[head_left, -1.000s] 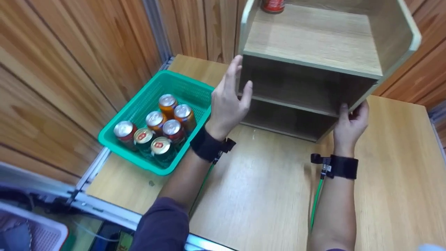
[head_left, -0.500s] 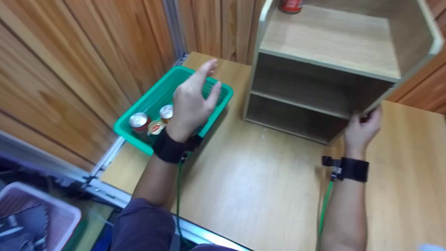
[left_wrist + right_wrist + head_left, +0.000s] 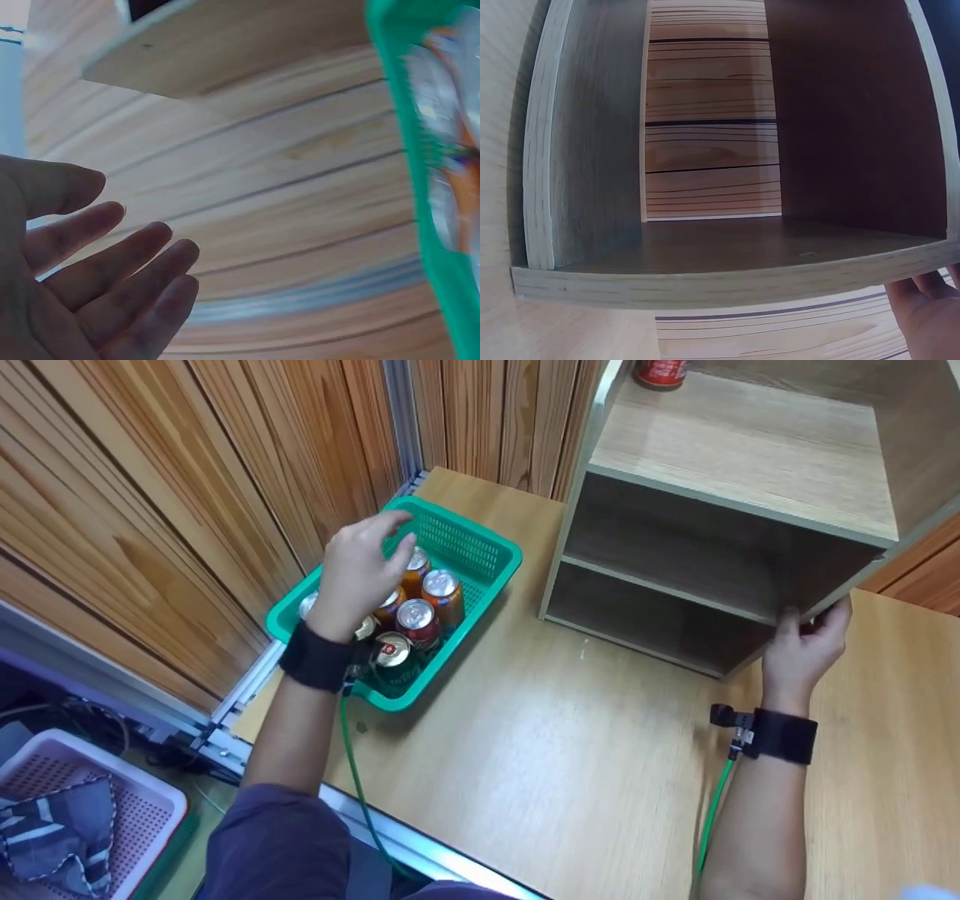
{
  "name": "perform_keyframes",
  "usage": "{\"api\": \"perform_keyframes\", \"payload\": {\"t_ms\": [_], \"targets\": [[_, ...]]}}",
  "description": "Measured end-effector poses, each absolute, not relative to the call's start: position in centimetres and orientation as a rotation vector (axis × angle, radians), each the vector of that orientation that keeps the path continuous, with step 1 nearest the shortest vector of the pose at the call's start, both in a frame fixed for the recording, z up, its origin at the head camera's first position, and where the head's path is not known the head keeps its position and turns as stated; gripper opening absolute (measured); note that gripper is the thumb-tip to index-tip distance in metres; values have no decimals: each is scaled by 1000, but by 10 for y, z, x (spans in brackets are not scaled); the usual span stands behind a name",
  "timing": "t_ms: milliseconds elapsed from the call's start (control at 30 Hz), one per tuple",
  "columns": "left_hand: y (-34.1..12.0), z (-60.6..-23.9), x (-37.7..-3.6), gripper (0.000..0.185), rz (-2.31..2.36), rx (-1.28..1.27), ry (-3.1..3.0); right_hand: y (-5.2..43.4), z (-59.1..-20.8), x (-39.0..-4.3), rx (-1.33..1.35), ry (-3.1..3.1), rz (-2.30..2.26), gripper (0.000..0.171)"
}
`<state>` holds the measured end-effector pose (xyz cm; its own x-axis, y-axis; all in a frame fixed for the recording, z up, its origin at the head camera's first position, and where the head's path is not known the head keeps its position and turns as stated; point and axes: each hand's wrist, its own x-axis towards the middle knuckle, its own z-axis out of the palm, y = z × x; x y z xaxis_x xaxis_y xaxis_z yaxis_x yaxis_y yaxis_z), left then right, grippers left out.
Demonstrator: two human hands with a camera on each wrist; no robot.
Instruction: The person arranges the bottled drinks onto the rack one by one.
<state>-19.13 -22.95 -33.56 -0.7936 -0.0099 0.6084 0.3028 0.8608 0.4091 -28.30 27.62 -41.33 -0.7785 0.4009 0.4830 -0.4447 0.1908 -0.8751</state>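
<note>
Cans [image 3: 411, 611]: we see orange, red and green ones with silver tops, upright, packed in the green basket [image 3: 480, 556] at the tabletop's [image 3: 525, 750] left edge.
Left hand [image 3: 356, 574]: our grip hovers over them, fingers loose, holding nothing.
Right hand [image 3: 806, 649]: grips the wooden shelf's [image 3: 735, 442] right front corner.

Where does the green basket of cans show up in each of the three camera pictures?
Head view: the green basket sits left of centre on the table, under the left hand.
Left wrist view: the basket is a blurred strip down the right edge.
Right wrist view: not in it; only the wooden shelf shows.
Shared landmark: the wooden shelf, also at upper right in the head view.
</note>
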Motion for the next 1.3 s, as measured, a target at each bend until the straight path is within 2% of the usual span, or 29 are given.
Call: {"api": "perform_keyframes", "payload": {"t_ms": [267, 567, 933, 1300], "targets": [[-251, -368, -205, 41, -567, -46, -2926, 284, -412, -279, 13, -1786, 1691, 51], [-252, -387, -216, 54, -534, -152, -3299, 293, -411, -273, 2, -1770, 1672, 50], [-264, -396, -217, 41, -691, -133, -3344, 283, -416, -268, 11, -1850, 1644, 51], [-284, -402, -218, 39, -783, -138, -3280, 270, -412, -273, 48, -1854, 1631, 53]]}}
